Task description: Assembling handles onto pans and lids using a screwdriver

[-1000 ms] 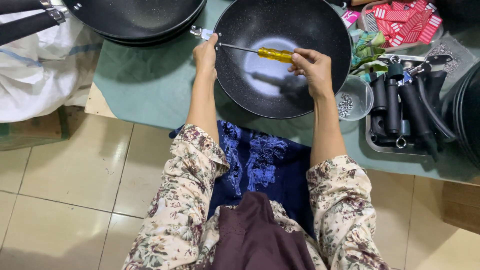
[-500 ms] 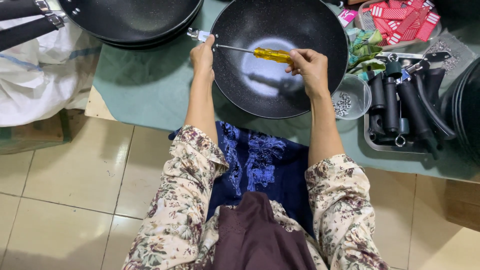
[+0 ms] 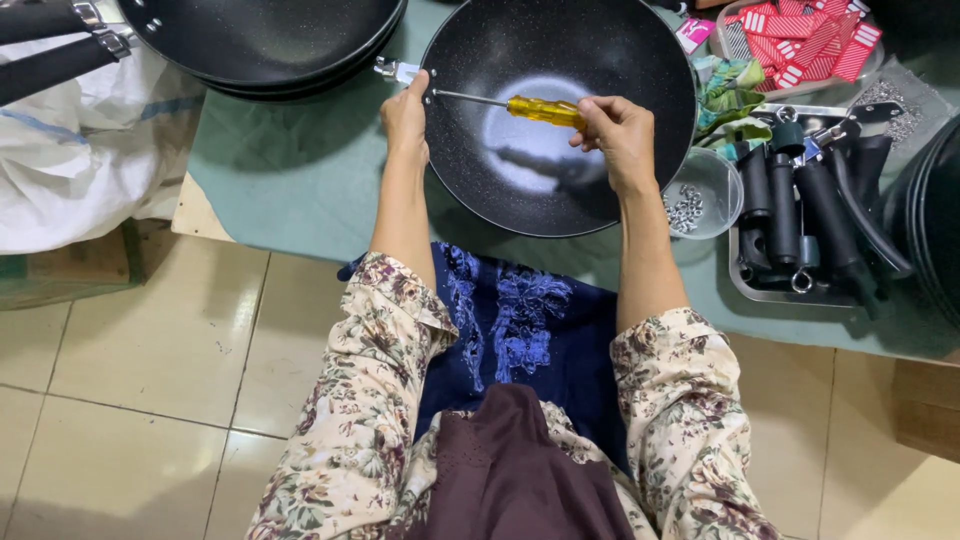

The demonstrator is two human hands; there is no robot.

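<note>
yellow-handled screwdriver [image 3: 545,109] in right hand [image 3: 618,135], left hand [image 3: 405,115] steadying black pan [image 3: 560,150] rim

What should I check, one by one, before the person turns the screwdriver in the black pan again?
1. Right hand grips the yellow screwdriver handle: ok.
2. Screwdriver tip meets the screw at the pan's rim: cannot tell, too small to see.
3. Left hand steadies the black pan at the rim, beside the metal bracket: ok.
4. Pan rests on the green table: ok, though its near edge lies close to the table's edge.
5. Spare screws are at hand in the clear bowl beside the pan: ok.
6. Black handles wait in the metal tray: ok.
</note>
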